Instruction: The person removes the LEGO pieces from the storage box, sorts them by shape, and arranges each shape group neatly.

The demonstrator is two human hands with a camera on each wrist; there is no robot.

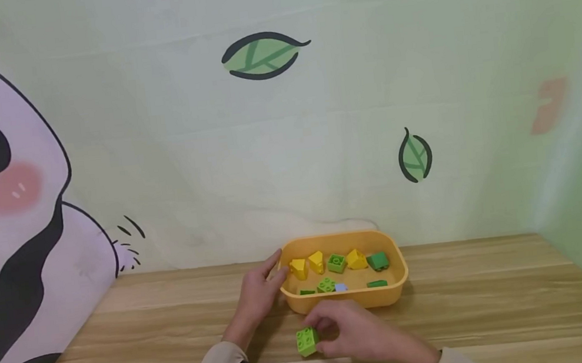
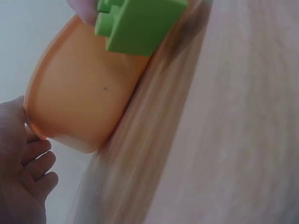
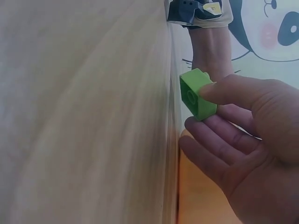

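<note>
My right hand (image 1: 351, 329) pinches a light green toy building brick (image 1: 307, 342) between thumb and fingers, just in front of an orange-yellow plastic tub (image 1: 346, 301). In the right wrist view the brick (image 3: 200, 95) shows its hollow underside, with the thumb on its side. My left hand (image 1: 260, 291) grips the rim at the tub's left end. Seen from the left wrist, that hand (image 2: 23, 163) has its lower fingers curled beside the tub wall (image 2: 79, 98), and the held brick (image 2: 145, 25) hangs near the tub's side.
Inside the tub lie several bricks: yellow sloped ones (image 1: 356, 259), light green ones (image 1: 337, 263), dark green ones (image 1: 378, 261) and a pale blue one (image 1: 340, 287). The tub stands on a wood-grain table (image 1: 495, 296), near a backdrop (image 1: 321, 160) printed with a panda and leaves.
</note>
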